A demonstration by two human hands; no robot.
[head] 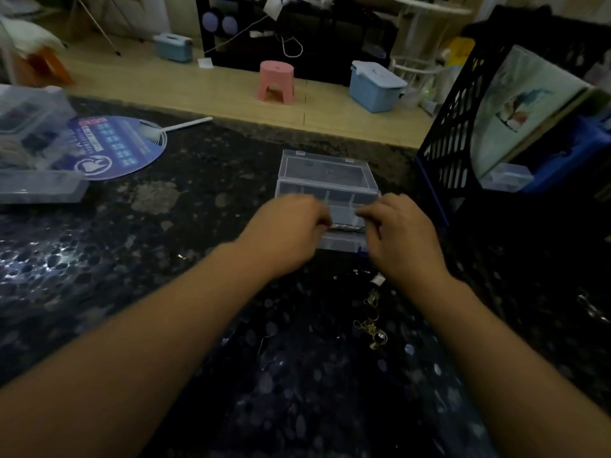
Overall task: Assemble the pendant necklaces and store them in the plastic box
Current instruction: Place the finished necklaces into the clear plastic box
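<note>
A clear plastic box (330, 193) with inner dividers lies open on the dark speckled table, its lid (325, 171) tipped back. Both hands reach over its front compartment. My left hand (287, 233) and my right hand (401, 239) have curled fingers and pinch the two ends of a thin dark necklace chain (345, 228) stretched low across the box. Closer to me, gold chains and pendants (372, 320) lie loose on the table, with a small white piece (378, 279) beside them.
A round printed fan (115, 147) and clear storage boxes (33, 153) sit at the left. A black mesh rack (463, 133) holding papers stands at the right. Beyond the table edge are a pink stool (276, 82) and blue bins (375, 85).
</note>
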